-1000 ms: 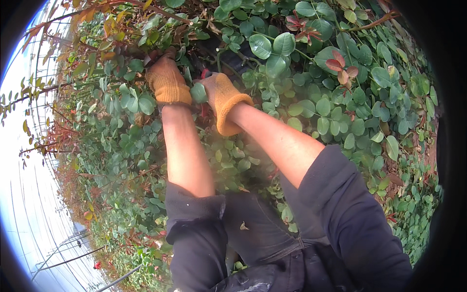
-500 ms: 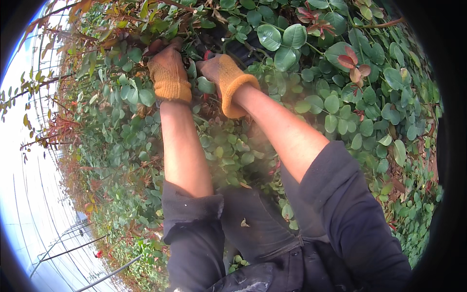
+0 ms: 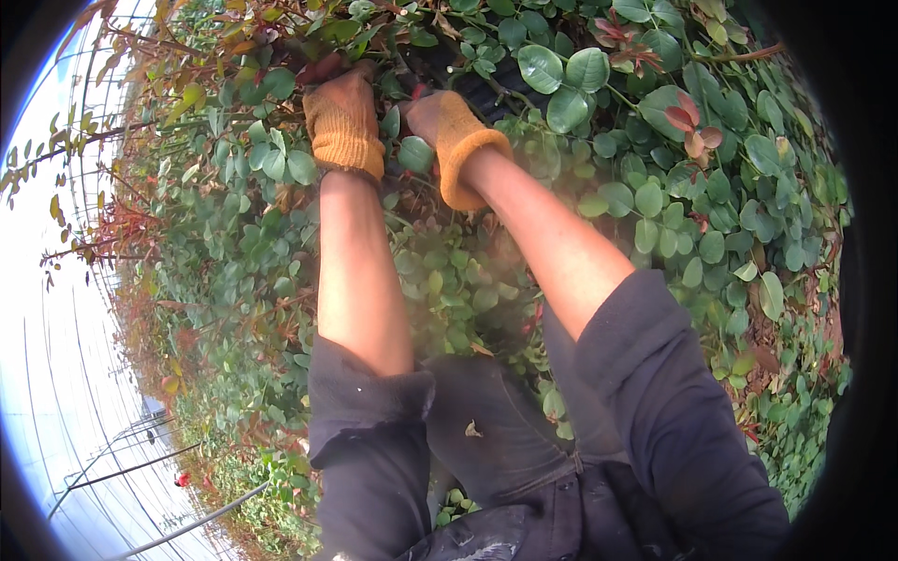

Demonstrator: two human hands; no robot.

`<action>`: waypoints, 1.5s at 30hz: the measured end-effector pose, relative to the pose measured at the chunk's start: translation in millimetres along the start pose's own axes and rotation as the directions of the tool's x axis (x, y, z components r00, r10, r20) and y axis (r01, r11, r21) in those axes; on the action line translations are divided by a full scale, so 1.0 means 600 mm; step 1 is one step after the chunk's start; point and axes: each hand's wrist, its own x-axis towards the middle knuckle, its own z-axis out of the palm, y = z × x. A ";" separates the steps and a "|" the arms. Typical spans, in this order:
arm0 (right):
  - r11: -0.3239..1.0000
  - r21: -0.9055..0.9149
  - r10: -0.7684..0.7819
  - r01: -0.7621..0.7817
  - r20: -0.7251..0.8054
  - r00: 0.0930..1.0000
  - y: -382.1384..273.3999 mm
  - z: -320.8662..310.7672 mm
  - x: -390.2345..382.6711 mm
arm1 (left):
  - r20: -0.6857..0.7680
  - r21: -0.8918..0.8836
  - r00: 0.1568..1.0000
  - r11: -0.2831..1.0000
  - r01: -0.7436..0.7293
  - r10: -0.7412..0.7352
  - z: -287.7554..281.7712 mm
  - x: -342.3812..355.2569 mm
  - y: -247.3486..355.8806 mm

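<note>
Both hands wear orange knit gloves with darker, brownish palms and fingers, and reach into a leafy rose bush (image 3: 449,280) at the top of the view. My left hand (image 3: 341,117) is curled in among the stems. Leaves and shade cover its fingertips, so what it grips is hidden. To its right, my right hand (image 3: 447,131) is closed around red-handled pruning shears (image 3: 418,92). Only a bit of the red handle shows beyond the glove, and the blades are lost in the dark foliage. A round green leaf (image 3: 415,154) sits between the two wrists.
Dense green foliage (image 3: 655,201) spreads to the right, with a thick bare stem (image 3: 744,54) at the upper right. Reddish shoots (image 3: 122,229) stick out on the left. Beyond them are thin wires and a grey pipe (image 3: 201,519). Dark plastic sheeting (image 3: 519,79) shows behind the leaves.
Both hands have shifted slightly up and to the right in the view, along with the nearby leaves. Less of the red handle shows now. Both hands remain closed.
</note>
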 end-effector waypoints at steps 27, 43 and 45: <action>0.984 0.115 0.104 -0.139 0.268 0.958 -0.051 -0.073 -0.076 | 0.280 -0.912 0.793 0.109 0.396 -0.541 -0.029 -0.012 0.019; 0.952 0.056 0.277 -0.302 0.272 0.922 -0.062 -0.055 -0.131 | 0.225 -0.930 0.797 0.121 0.348 -0.560 -0.020 -0.026 -0.004; 0.941 0.044 0.314 -0.334 0.251 0.916 -0.055 -0.049 -0.131 | 0.296 -0.932 0.808 0.034 0.362 -0.510 -0.029 -0.033 0.002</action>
